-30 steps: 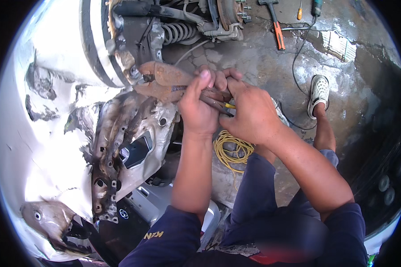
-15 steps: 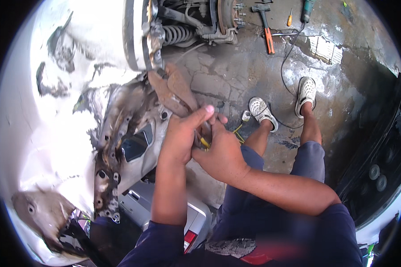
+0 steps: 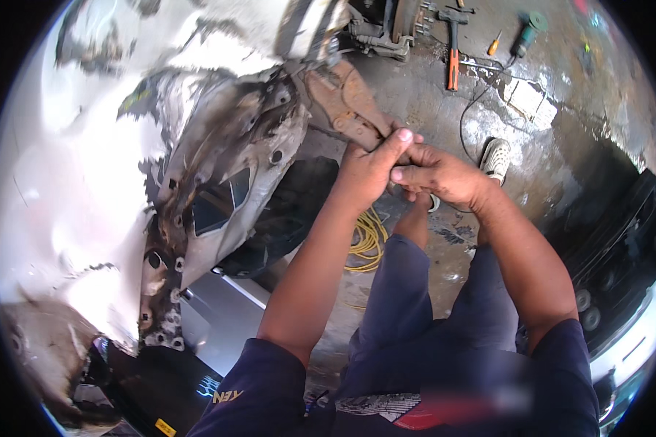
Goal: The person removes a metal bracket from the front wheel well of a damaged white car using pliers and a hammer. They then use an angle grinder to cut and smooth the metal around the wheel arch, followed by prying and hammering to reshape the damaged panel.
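Observation:
My left hand (image 3: 364,171) and my right hand (image 3: 452,178) are wrapped together round the handles of a large rusty plier-like cutter (image 3: 346,102). Its head reaches up-left to the edge of torn, blackened sheet metal (image 3: 240,116); whether the jaws grip it I cannot tell. The handles are mostly hidden by my fingers. Left of the tool is a white car body panel (image 3: 65,204) with crumpled, scorched patches, and below it a holed metal bracket (image 3: 164,269).
Exposed suspension (image 3: 379,36) is at top. A hammer (image 3: 453,62), screwdriver (image 3: 494,45) and green power tool (image 3: 530,35) with a cord lie on stained concrete. A coiled yellow cord (image 3: 364,244) lies beneath my arms, near white clogs (image 3: 496,156). Black panels (image 3: 612,240) stand at right.
The cutter has swung from nearly level to slanting up-left, its head now at a different part of the torn edge. My view has shifted, and both hands stay closed on the handles.

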{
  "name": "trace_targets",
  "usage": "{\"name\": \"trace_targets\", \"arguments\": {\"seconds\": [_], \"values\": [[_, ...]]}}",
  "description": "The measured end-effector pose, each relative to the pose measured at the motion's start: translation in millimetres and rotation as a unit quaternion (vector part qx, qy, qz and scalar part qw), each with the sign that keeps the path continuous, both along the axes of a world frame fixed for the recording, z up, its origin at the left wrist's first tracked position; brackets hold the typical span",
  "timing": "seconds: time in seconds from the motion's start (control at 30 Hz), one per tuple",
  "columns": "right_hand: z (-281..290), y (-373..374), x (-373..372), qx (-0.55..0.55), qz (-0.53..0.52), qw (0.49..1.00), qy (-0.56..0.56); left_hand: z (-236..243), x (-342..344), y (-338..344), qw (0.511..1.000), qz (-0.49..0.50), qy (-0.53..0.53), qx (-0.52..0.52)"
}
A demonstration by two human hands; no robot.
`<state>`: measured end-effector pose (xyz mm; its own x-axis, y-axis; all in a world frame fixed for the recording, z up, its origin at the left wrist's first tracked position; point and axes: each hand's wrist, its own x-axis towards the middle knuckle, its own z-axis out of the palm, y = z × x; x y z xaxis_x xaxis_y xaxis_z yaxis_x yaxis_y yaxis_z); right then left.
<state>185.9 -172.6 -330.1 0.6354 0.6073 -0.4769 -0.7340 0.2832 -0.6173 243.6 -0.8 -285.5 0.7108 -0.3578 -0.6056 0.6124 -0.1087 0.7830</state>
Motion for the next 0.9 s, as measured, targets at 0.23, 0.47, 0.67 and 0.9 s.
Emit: {"name": "trace_targets", "arguments": {"seconds": [0.23, 0.47, 0.67, 0.9], "values": [[14, -6, 20, 0.013, 0.052, 0.994, 0.095, 8, 5, 8, 0.991, -0.110, -0.058, 0.041], [-32, 7, 18, -0.005, 0.089, 0.996, 0.006, 24, 15, 29, 0.977, -0.199, 0.010, 0.075], [-55, -30, 9, -0.193, 0.177, 0.963, -0.058, -17, -9, 44, 0.877, -0.350, -0.051, 0.324], [18, -51, -71, 0.143, -0.087, 0.972, 0.166, 1, -81, 14, 0.947, -0.252, -0.077, 0.184]]}}
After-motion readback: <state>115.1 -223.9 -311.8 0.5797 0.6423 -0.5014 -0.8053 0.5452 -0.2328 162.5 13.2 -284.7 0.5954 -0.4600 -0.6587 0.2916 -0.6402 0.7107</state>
